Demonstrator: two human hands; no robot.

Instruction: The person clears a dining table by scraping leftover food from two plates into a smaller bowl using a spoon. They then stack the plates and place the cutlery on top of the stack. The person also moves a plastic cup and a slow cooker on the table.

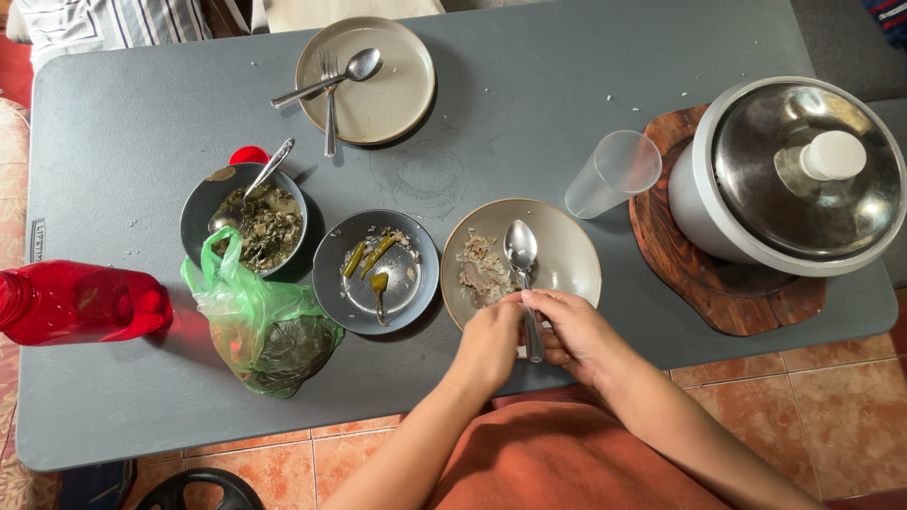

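Observation:
A beige plate (567,247) with a small heap of food scraps (480,272) sits at the table's near edge. A metal spoon (521,247) lies across it, bowl up and away from me. My right hand (576,338) grips the spoon's handle at the plate's near rim. My left hand (489,342) is closed right beside it, fingertips touching the right hand's fingers at the handle; whether it holds anything I cannot tell.
Left of the plate: a dark saucer with green chillies (376,272), a dark bowl of greens with a spoon (248,222), a green plastic bag (265,326), a red bottle (80,302). A clear cup (614,175), a lidded cooker (794,175) on a wooden board, and a far plate with cutlery (367,80).

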